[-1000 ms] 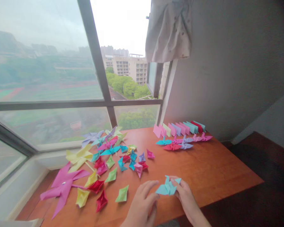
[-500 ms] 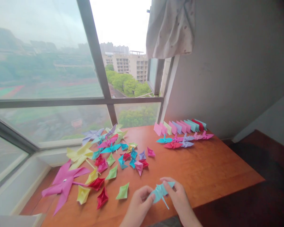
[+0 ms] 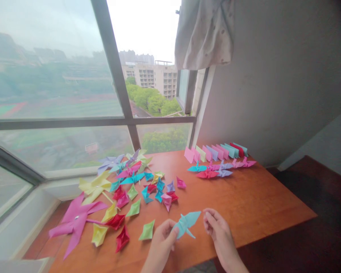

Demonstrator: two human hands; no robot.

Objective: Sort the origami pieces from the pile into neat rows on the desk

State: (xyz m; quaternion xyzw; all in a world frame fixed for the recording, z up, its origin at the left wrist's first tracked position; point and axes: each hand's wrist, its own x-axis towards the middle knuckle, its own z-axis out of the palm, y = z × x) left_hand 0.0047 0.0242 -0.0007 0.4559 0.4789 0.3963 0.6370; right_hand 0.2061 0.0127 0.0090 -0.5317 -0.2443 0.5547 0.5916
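Observation:
A light-blue paper crane is pinched between the thumb and fingers of my left hand. Its spread wing points up and to the right, and a thin pointed part sticks out toward me. Just right of the wing tip, my right hand is apart from the crane. Its fingers are loosely bent and hold nothing that I can see. A green paper boat-like fold lies on the wooden table left of my left hand.
Several small coloured folds, like a red one, cover the table's left half, beside a magenta pinwheel and a yellow pinwheel. Paper cranes and a row of folded papers stand at the back right, beyond them the wall.
My right hand has let go of the crane's wing and moved right. The crane, now in my left hand only, has shifted slightly left and turned, its free wing pointing more upward.

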